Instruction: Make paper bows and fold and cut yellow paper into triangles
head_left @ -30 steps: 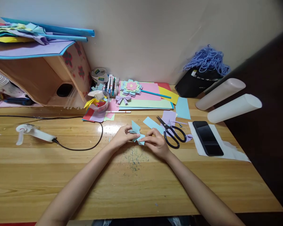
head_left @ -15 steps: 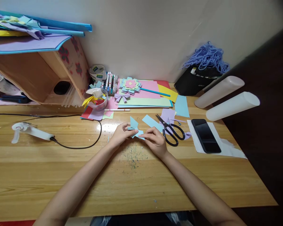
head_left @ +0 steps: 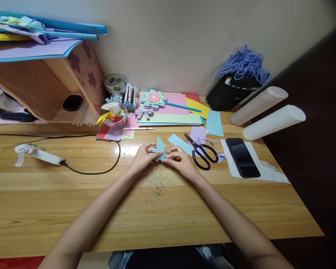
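A small light blue folded paper piece (head_left: 160, 148) is held just above the wooden table (head_left: 156, 209) at its middle. My left hand (head_left: 143, 158) pinches its left side with closed fingers. My right hand (head_left: 180, 162) pinches its right side, fingers curled together. Both hands meet at the paper. A loose blue paper strip (head_left: 179, 143) lies just behind my right hand, and black scissors (head_left: 203, 153) lie shut to its right.
A black phone (head_left: 242, 157) rests on white paper at the right. Coloured paper sheets with a paper flower (head_left: 154, 99) lie at the back. A glue gun (head_left: 36, 154) with a black cord lies at the left, a wooden box (head_left: 44, 89) behind it.
My right hand has moved left, closer to my left hand, and the blue paper is bunched more tightly between them. The view has drifted slightly.
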`<state>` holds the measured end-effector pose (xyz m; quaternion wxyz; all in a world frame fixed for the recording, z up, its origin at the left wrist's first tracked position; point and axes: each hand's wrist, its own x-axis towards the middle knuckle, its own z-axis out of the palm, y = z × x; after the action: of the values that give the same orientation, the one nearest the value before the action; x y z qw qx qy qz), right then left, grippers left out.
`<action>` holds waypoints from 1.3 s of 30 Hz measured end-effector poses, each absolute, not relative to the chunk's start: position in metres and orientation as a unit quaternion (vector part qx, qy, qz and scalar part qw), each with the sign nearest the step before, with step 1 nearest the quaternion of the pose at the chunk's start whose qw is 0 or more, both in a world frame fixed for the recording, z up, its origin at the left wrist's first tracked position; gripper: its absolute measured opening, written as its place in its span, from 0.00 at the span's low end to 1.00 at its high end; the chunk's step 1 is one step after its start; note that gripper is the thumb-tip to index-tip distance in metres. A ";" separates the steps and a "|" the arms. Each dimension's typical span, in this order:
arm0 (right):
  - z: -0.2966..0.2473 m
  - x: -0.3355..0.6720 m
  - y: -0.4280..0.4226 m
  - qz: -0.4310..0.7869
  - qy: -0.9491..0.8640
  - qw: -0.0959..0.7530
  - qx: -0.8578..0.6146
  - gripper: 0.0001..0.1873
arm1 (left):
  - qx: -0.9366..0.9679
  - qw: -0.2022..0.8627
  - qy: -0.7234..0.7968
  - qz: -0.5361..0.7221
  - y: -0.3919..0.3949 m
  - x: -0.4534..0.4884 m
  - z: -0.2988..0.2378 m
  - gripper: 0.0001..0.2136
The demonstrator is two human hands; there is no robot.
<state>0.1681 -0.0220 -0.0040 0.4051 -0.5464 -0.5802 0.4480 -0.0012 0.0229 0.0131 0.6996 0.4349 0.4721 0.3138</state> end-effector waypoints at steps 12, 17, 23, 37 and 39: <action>0.005 0.176 -0.013 0.496 -0.554 0.340 -0.576 0.10 | 0.464 0.691 0.468 0.297 0.019 0.001 0.020 0.24; 0.007 0.177 -0.014 0.505 -0.546 0.339 -0.577 0.10 | 0.464 0.689 0.467 0.303 0.018 0.001 0.019 0.23; 0.012 0.175 -0.014 0.522 -0.536 0.332 -0.575 0.09 | 0.466 0.690 0.459 0.310 0.016 0.003 0.018 0.24; 0.008 0.173 -0.016 0.568 -0.461 0.375 -0.570 0.15 | 0.519 0.640 0.424 0.376 0.015 0.005 0.006 0.17; 0.006 0.173 -0.016 0.563 -0.446 0.408 -0.564 0.16 | 0.526 0.642 0.413 0.375 0.015 0.004 0.005 0.16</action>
<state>0.1729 -0.0157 0.0059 0.4076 -0.5638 -0.4457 0.5634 0.0043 0.0150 0.0051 0.6424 0.5259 0.4126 0.3749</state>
